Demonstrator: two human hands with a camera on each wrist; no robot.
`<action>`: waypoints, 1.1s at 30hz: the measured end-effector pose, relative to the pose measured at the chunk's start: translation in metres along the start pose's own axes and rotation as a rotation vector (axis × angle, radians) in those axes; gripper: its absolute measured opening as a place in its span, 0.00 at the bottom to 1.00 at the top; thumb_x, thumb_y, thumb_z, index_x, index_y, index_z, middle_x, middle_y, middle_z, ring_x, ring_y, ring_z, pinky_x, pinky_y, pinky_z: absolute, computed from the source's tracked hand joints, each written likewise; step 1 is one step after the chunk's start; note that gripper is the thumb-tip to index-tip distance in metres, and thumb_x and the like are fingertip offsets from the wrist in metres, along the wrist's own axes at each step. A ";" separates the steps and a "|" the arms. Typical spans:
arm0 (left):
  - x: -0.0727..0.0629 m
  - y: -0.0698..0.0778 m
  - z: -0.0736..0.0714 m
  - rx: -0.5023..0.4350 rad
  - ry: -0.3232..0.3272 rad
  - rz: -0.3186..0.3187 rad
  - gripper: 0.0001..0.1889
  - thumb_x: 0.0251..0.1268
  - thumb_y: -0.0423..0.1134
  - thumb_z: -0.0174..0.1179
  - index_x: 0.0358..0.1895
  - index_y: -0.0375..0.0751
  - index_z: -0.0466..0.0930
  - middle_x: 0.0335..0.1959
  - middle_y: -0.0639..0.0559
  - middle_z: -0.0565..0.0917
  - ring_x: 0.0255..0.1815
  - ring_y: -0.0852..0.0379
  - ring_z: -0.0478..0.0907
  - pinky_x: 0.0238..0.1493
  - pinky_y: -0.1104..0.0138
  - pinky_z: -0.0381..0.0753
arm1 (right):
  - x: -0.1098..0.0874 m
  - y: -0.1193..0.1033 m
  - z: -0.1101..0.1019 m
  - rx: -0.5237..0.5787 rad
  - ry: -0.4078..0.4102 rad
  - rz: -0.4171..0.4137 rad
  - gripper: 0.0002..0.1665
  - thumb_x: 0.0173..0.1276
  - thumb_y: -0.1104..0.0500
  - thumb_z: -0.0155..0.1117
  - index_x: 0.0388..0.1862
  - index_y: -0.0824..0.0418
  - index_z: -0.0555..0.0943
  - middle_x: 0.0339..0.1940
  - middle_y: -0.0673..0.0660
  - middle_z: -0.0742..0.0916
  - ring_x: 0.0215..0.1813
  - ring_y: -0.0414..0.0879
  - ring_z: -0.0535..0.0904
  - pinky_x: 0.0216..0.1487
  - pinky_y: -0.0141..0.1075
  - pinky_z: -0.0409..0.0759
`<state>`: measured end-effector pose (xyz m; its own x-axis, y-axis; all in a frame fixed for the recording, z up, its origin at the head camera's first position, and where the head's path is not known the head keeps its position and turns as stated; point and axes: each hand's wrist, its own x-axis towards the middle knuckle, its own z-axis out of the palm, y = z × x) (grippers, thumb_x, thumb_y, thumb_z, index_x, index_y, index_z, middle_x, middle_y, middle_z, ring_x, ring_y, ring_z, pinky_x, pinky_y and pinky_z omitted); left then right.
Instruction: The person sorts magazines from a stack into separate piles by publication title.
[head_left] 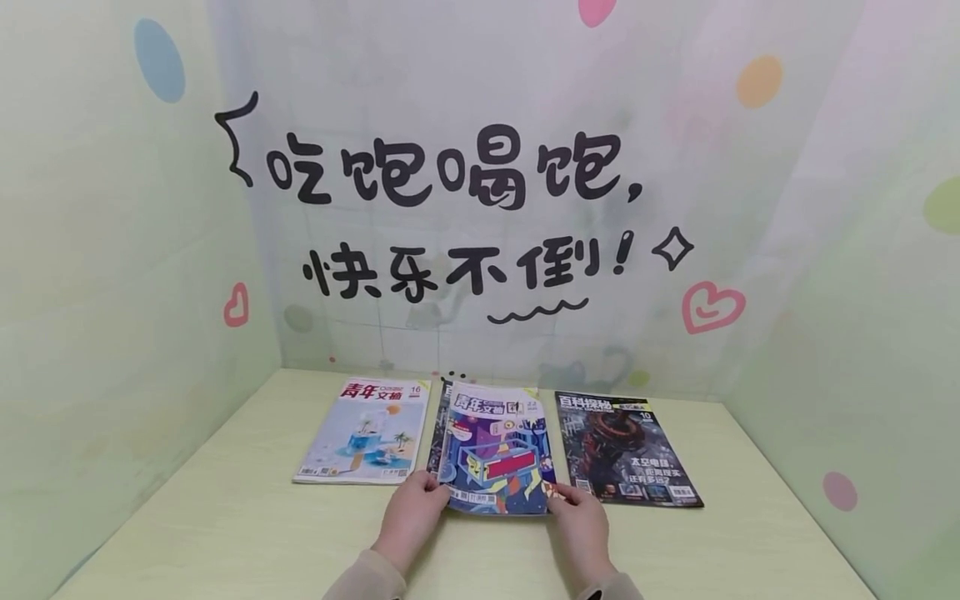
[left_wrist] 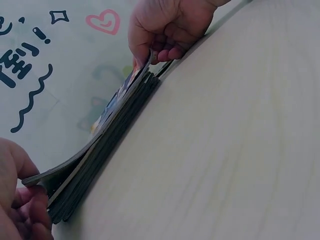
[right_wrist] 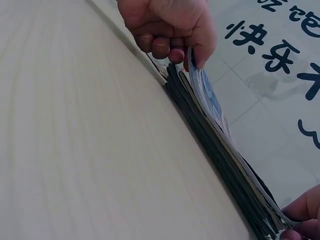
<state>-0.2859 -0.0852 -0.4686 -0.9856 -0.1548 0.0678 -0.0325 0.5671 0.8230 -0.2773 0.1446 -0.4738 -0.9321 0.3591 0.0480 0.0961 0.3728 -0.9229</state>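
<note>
In the head view, a purple-and-blue magazine (head_left: pixel 498 450) lies atop a pile in the middle of the table. My left hand (head_left: pixel 412 512) pinches its near left corner between thumb and fingers. The near right corner is pinched by my right hand (head_left: pixel 581 529). Both wrist views show its near edge lifted slightly off a stack of dark-edged magazines (right_wrist: pixel 212 150). Only a strip of a dark cover (head_left: pixel 436 442) shows at the pile's left; the other covers beneath are hidden.
Left of the pile lies a white-and-blue magazine (head_left: pixel 367 433); a dark magazine (head_left: pixel 626 450) lies to its right. They rest on a pale wood-grain table (head_left: pixel 247 542). Behind stands a printed backdrop (head_left: pixel 465 83) with black lettering, and side panels flank the table.
</note>
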 end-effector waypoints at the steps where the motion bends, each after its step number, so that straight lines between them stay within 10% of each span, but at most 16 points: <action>1: -0.001 0.000 0.000 -0.034 -0.017 -0.015 0.09 0.59 0.41 0.58 0.31 0.39 0.73 0.24 0.49 0.74 0.24 0.55 0.70 0.26 0.64 0.71 | -0.001 0.000 -0.001 -0.007 -0.003 -0.004 0.20 0.57 0.64 0.62 0.48 0.70 0.83 0.47 0.66 0.85 0.51 0.59 0.78 0.51 0.51 0.77; 10: -0.002 -0.004 0.008 -0.338 -0.149 -0.067 0.29 0.68 0.32 0.51 0.69 0.23 0.56 0.26 0.44 0.79 0.17 0.57 0.77 0.19 0.64 0.82 | -0.002 0.001 -0.003 -0.005 -0.039 0.001 0.21 0.59 0.64 0.61 0.50 0.73 0.81 0.47 0.67 0.84 0.41 0.50 0.79 0.37 0.40 0.83; 33: 0.002 -0.009 0.008 -0.417 -0.237 -0.091 0.32 0.71 0.32 0.49 0.73 0.25 0.48 0.48 0.33 0.75 0.29 0.55 0.81 0.31 0.62 0.85 | -0.001 0.003 0.001 0.298 -0.123 0.101 0.25 0.64 0.70 0.54 0.59 0.82 0.70 0.35 0.64 0.84 0.20 0.43 0.77 0.20 0.33 0.78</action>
<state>-0.2886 -0.0838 -0.4800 -0.9940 0.0271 -0.1059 -0.0993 0.1803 0.9786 -0.2763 0.1449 -0.4768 -0.9599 0.2689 -0.0795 0.1011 0.0675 -0.9926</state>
